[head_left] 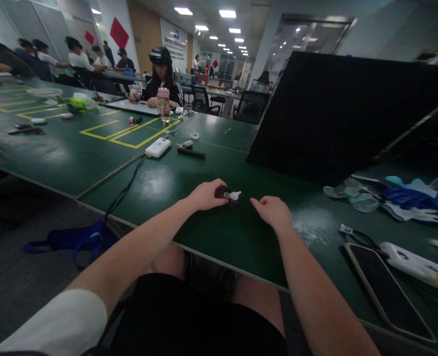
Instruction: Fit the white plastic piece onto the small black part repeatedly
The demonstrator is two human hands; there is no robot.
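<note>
My left hand (205,194) is closed around a small dark object with a white nozzle-like tip (235,195), held just above the green table (204,235). The white tip points to the right, toward my other hand; I cannot tell the object's exact kind. A short gap to the right, my right hand (274,211) has its fingers curled, with thumb and forefinger drawn together. Whatever sits between those fingertips, if anything, is too small or hidden to make out.
A black panel (337,113) stands on the right. Near my right arm lie a phone (387,291), a white power bank (415,259), fan blades (363,200) and blue cloth (410,197). Ahead are another white device (158,147) and a dark bar (191,153). A person (161,81) sits opposite.
</note>
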